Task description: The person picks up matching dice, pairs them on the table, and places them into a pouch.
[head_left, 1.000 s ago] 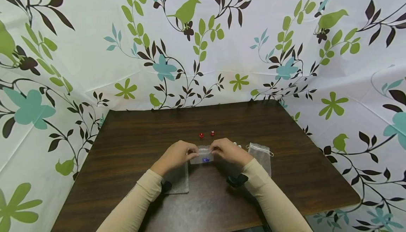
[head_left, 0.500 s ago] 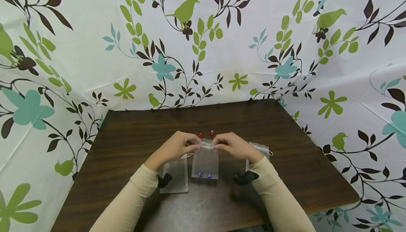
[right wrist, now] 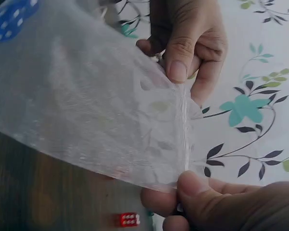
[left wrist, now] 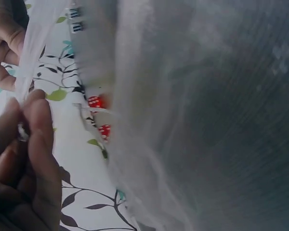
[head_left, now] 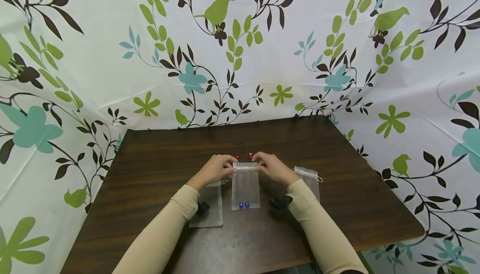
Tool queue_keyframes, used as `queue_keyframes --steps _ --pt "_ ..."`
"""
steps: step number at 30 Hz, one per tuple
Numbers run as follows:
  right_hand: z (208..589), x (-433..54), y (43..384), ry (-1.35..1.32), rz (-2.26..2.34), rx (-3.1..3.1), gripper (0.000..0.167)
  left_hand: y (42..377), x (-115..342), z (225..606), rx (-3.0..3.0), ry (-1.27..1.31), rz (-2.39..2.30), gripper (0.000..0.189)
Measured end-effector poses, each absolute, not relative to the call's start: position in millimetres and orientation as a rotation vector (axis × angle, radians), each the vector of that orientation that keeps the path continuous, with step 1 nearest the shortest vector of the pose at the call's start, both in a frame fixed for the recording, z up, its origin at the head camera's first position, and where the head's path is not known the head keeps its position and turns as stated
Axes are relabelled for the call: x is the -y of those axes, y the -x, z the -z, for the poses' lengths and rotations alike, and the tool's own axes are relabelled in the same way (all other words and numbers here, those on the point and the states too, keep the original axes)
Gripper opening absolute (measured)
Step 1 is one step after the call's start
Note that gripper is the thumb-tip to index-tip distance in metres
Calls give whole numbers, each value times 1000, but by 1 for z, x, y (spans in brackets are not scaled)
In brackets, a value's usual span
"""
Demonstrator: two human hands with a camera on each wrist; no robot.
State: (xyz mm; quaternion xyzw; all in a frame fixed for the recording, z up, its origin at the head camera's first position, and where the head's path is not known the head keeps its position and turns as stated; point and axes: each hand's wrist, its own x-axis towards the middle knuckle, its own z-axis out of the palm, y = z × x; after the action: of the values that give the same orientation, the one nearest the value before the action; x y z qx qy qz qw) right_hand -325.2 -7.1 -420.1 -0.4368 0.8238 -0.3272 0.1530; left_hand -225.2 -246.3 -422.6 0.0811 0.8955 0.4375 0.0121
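A sheer white drawstring pouch (head_left: pixel 245 186) hangs stretched between both hands, its gathered top edge uppermost. My left hand (head_left: pixel 217 168) pinches the top's left corner, and my right hand (head_left: pixel 275 169) pinches the right corner. Through the mesh two blue dice (head_left: pixel 244 205) show side by side at the pouch's bottom. In the right wrist view the drawstring channel runs between the thumbs of the left hand (right wrist: pixel 195 43) and the right hand (right wrist: pixel 221 202). Beyond the pouch, two red dice (head_left: pixel 250 155) lie on the table, one partly behind the left fingers.
A second sheer pouch (head_left: pixel 210 213) lies flat on the dark wooden table (head_left: pixel 161 153), under the left wrist. A third pouch (head_left: pixel 309 176) lies right of the right hand. The left wrist view shows small white dice (left wrist: pixel 77 26). Patterned fabric (head_left: pixel 240 78) hangs behind the table.
The pouch has gone from tilted and foreshortened to hanging full length. Its blue dice slid to the bottom, spread apart, then came closer together. Both hands keep their pinch on its top.
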Motion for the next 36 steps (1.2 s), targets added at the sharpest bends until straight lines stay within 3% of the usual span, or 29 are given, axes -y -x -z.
queue_keyframes --steps 8,23,27,32,36 --pt "432 14 330 1298 846 -2483 25 231 245 431 -2845 -102 -1205 26" --pt "442 10 337 1227 841 -2518 29 228 254 432 -2922 -140 -1065 15" --pt "444 4 342 1234 821 -2541 22 227 256 432 -2937 -132 -1040 5" --pt "447 -3 348 1260 782 -2589 6 226 253 431 -2962 -134 -1013 14" --pt "447 -4 348 1289 767 -2601 5 228 252 431 -2996 -98 -951 14"
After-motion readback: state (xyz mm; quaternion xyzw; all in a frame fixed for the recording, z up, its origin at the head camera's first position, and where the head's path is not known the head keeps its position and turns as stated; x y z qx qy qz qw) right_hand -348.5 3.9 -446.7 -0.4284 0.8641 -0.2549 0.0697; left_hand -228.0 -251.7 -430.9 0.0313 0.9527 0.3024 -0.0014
